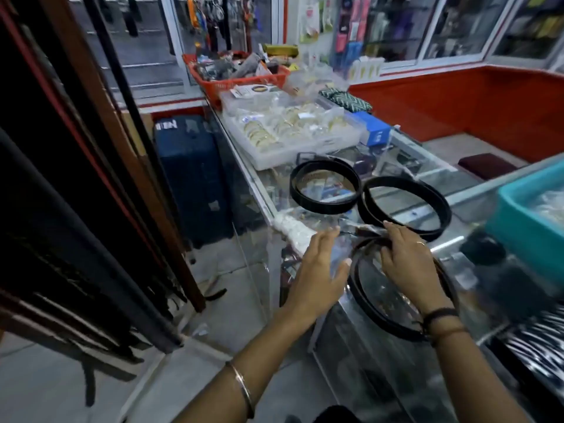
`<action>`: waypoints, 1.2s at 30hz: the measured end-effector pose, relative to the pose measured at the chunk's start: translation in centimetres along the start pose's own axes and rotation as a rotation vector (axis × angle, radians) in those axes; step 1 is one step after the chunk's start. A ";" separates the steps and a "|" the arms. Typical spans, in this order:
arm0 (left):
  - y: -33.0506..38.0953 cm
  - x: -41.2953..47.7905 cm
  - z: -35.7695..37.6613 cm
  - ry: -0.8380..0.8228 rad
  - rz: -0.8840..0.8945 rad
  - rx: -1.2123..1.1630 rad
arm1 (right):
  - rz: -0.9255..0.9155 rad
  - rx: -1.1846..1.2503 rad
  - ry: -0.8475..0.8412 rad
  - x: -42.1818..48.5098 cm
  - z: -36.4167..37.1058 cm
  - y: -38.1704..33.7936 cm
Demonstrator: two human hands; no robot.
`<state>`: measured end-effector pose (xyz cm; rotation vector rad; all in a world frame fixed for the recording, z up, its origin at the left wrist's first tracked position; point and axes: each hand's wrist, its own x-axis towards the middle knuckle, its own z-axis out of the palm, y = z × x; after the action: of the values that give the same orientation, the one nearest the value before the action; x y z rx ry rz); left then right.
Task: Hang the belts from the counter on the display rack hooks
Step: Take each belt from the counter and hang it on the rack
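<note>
Three black coiled belts lie on the glass counter [427, 172]. The far one [325, 186] and the middle one [404, 204] sit side by side, each in clear plastic. The nearest belt [393, 303] is in a clear plastic sleeve [338, 251]. My right hand [406, 257] pinches the top of that nearest coil. My left hand [317, 267] holds the plastic sleeve on the coil's left side, fingers spread. The display rack [70, 209] stands at left with dark belts hanging from it; its hooks are not visible.
A clear tray of bangles [290, 132], an orange basket [235, 74] and a blue box [374, 129] crowd the counter's far end. A teal bin [531, 215] sits at right. A dark blue suitcase [192, 175] stands on the floor between rack and counter.
</note>
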<state>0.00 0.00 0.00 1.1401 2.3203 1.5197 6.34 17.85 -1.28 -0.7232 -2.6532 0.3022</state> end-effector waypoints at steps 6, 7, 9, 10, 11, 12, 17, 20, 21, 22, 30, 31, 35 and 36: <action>0.1 1.3 4.1 -0.157 -0.169 0.117 | -0.033 -0.175 -0.079 1.2 -0.1 1.4; 0.0 1.7 4.5 -0.159 -0.182 0.167 | -0.031 -0.201 -0.085 1.5 -0.1 1.4; -0.1 2.3 4.8 -0.151 -0.204 0.256 | -0.005 -0.235 -0.106 2.1 -0.1 1.2; -0.1 2.5 4.8 -0.154 -0.214 0.294 | 0.009 -0.241 -0.116 2.4 -0.1 1.0; -0.1 2.7 4.6 -0.162 -0.217 0.322 | 0.017 -0.242 -0.120 2.6 -0.1 1.0; 0.0 2.8 4.5 -0.172 -0.213 0.337 | 0.021 -0.239 -0.122 2.8 -0.2 0.8; -0.1 2.6 2.1 -0.090 -0.216 0.353 | -0.073 -0.191 -0.144 3.1 -1.1 -0.5; -0.2 2.0 -0.4 0.019 -0.190 0.392 | -0.116 0.047 -0.165 3.1 -2.5 -2.7; -0.1 1.8 -1.4 0.059 -0.175 0.415 | -0.143 0.097 -0.171 3.2 -2.9 -3.5; -0.1 1.6 -2.5 0.102 -0.162 0.445 | -0.186 0.118 -0.170 3.3 -3.4 -4.5; -0.4 -1.4 -14.1 0.407 -0.095 0.594 | -0.471 0.599 -0.057 2.5 -4.4 -16.4; -0.3 -2.0 -15.4 0.454 -0.085 0.605 | -0.493 0.637 -0.029 2.3 -4.3 -17.9; 0.2 -4.9 -22.0 0.644 -0.098 0.606 | -0.587 0.771 0.023 1.1 -4.4 -25.4; 0.4 -5.5 -23.4 0.688 -0.096 0.597 | -0.583 0.832 0.006 0.8 -4.6 -26.9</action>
<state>-7.46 -20.53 9.99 0.6053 3.3909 1.3643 -4.41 -4.02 11.13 0.2998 -2.2631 1.1064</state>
